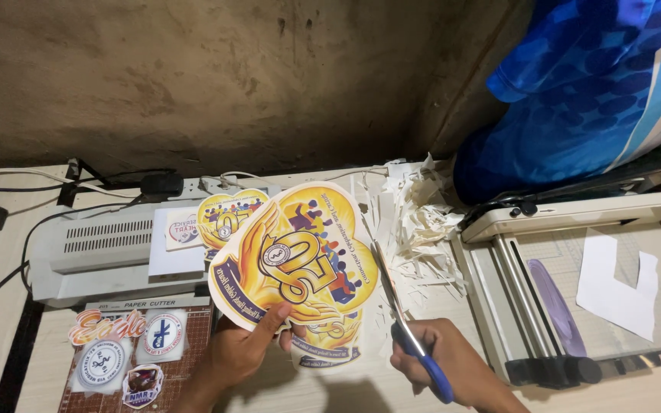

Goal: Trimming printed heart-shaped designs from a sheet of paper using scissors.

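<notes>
Head camera shows me the right hand (453, 363) closed in the blue handles of the scissors (403, 310), blades at the edge of the yellow printed cutout (296, 256). I see the left hand (242, 352) gripping this cutout from below — thumb on its face. Small stickers (116, 348) lie near left on a cutting mat (193, 359). Farther back stand a grey laminator (93, 248), white paper scraps (415, 222) and — at right — a paper trimmer (575, 291).

Both forearms come in bare from the near edge of the counter, with no sleeves, gloves, watch or rings showing. The left hand (242, 352) and right hand (453, 359) show short, unpainted nails on the fingers (273, 317).
</notes>
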